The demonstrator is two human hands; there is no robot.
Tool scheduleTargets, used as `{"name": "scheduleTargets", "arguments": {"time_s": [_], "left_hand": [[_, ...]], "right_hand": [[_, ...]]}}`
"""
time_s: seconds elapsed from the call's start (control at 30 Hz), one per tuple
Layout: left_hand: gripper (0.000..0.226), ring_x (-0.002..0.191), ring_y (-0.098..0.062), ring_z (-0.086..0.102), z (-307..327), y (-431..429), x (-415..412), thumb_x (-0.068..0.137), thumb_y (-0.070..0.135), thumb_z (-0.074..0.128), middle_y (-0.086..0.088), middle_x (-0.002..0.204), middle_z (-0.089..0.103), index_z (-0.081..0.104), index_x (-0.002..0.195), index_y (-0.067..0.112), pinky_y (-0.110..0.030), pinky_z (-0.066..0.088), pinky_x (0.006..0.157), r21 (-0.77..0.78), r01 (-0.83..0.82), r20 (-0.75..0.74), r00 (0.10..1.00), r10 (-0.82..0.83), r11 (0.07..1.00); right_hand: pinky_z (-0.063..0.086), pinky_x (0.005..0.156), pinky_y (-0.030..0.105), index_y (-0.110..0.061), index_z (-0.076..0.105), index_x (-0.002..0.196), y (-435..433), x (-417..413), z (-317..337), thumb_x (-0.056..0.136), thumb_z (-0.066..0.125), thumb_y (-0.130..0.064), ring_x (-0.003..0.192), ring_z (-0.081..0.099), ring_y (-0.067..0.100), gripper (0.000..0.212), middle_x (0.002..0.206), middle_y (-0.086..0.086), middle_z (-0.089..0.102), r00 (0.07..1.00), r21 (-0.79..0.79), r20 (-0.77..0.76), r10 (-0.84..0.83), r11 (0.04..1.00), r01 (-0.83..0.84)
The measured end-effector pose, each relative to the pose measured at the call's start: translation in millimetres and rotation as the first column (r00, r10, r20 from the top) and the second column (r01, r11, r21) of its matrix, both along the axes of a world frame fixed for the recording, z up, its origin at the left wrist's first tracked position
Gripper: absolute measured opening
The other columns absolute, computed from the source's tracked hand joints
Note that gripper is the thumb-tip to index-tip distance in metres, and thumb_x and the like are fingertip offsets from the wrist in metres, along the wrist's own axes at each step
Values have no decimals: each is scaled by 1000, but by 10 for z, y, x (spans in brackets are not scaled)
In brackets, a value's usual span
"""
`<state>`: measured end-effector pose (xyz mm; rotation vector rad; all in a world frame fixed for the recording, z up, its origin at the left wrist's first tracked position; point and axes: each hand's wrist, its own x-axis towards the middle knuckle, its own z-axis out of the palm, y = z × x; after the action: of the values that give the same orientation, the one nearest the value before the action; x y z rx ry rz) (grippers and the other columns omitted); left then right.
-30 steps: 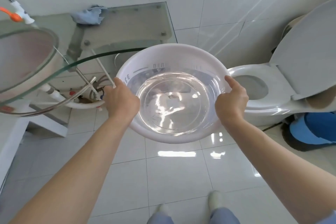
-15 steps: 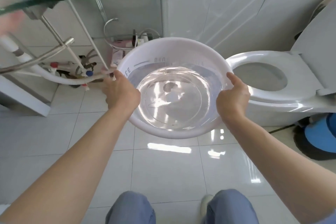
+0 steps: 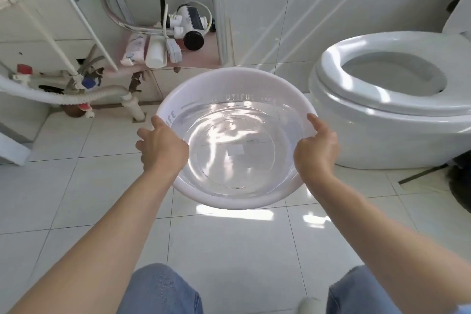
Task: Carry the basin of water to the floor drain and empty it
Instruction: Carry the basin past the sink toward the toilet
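A round white plastic basin (image 3: 229, 79) holds clear water and hangs level above the tiled floor. My left hand (image 3: 163, 145) grips its left rim, thumb on top. My right hand (image 3: 316, 150) grips the right rim the same way. A white drain pipe (image 3: 132, 106) enters the floor just beyond the basin's left edge. A dark linear slot (image 3: 420, 173) lies in the floor at the toilet's base on the right. I cannot tell which one is the floor drain.
A white toilet (image 3: 382, 99) with its seat down stands close on the right. Under the glass counter at the back are hoses, valves (image 3: 86, 81) and a low shelf (image 3: 198, 58) with bottles and a small heater. My knees show at the bottom edge.
The basin has come down from counter height toward the floor, and the view has dropped with it. My knees have bent into view. Both hands keep the same grip.
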<state>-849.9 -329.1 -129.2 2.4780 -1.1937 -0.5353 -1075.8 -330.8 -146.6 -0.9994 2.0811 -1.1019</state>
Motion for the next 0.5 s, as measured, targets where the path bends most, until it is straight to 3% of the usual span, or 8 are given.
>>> {"name": "scheduleTargets", "arguments": {"time_s": [0.07, 0.27, 0.5], "left_hand": [[56, 114, -39, 38, -223, -70, 14, 83, 3, 49, -21, 129, 32, 29, 134, 12, -45, 41, 81, -11, 1, 1, 1000, -1, 1000], [60, 114, -38, 37, -697, -191, 38, 83, 1, 48, -20, 129, 32, 25, 137, 14, -48, 44, 86, -21, -3, -2, 1000, 3, 1000], [68, 118, -39, 36, -990, -294, -21, 82, 3, 53, -21, 133, 30, 19, 140, 12, -47, 41, 87, -5, -42, 21, 999, 42, 999]], "right_hand": [[45, 96, 38, -26, 50, 130, -54, 24, -231, 77, 31, 11, 106, 55, 27, 67, 116, 8, 58, 1000, -14, 1, -2, 1000, 2], [38, 82, 24, -25, 49, 130, -171, 54, -769, 78, 31, 11, 100, 50, 17, 66, 126, 3, 52, 999, -35, 48, -4, 999, 6], [52, 77, 37, -25, 49, 131, -323, 54, -1105, 74, 30, 10, 95, 60, 29, 69, 128, 2, 53, 999, -36, 43, 25, 999, -23]]}}
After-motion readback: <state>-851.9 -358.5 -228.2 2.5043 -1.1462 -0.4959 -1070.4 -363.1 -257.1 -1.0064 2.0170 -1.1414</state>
